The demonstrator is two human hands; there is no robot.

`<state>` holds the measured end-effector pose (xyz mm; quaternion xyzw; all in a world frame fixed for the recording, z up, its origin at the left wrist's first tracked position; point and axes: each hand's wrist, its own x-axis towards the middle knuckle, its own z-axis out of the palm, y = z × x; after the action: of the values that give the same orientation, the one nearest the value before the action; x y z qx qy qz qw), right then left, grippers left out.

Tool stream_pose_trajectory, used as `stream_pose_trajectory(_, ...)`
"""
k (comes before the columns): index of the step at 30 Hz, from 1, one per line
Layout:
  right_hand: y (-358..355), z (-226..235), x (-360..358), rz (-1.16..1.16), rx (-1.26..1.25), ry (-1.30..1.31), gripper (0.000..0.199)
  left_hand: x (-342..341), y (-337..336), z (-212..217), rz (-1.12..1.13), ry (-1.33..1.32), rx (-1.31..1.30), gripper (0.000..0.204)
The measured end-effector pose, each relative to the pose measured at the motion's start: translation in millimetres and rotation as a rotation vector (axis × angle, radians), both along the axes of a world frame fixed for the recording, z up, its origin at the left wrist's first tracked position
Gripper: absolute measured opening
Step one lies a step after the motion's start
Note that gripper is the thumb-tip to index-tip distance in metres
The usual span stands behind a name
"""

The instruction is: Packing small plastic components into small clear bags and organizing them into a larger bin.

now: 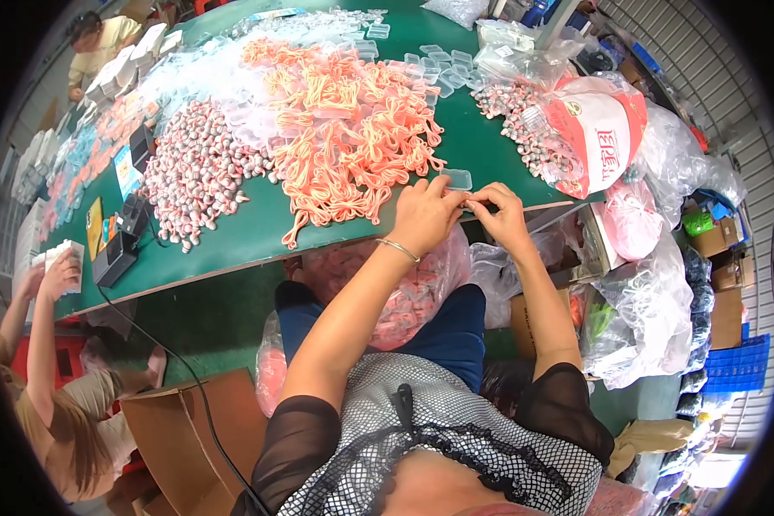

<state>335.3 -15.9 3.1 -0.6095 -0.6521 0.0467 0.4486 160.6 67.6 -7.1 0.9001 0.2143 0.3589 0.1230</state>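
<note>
Pinching almost closed, the left hand (425, 211) and right hand (502, 218) held a small indistinct piece (466, 203), seemingly unfinished; orange cords (353, 129) heaped left appeared outstanding, completed output unclear.

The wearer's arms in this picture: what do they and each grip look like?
The left sleeve and right sleeve are sheer, black and roughly elbow-length. A thin metallic-looking bracelet circles the left wrist. The left grip and right grip are gloveless.
</note>
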Motion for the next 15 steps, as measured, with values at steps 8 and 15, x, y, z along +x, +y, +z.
stream_pose_trajectory(8, 4.8, 6.0, 1.1, 0.002, -0.125, 0.026, 0.009, 0.2, -2.0, -0.1, 0.025, -0.035, -0.005, 0.022)
stream_pose_trajectory(15, 5.5, 9.1, -3.6, -0.030, -0.216, 0.095, 0.009, -0.5, -0.5, -1.0, 0.015, -0.046, -0.024, 0.024)
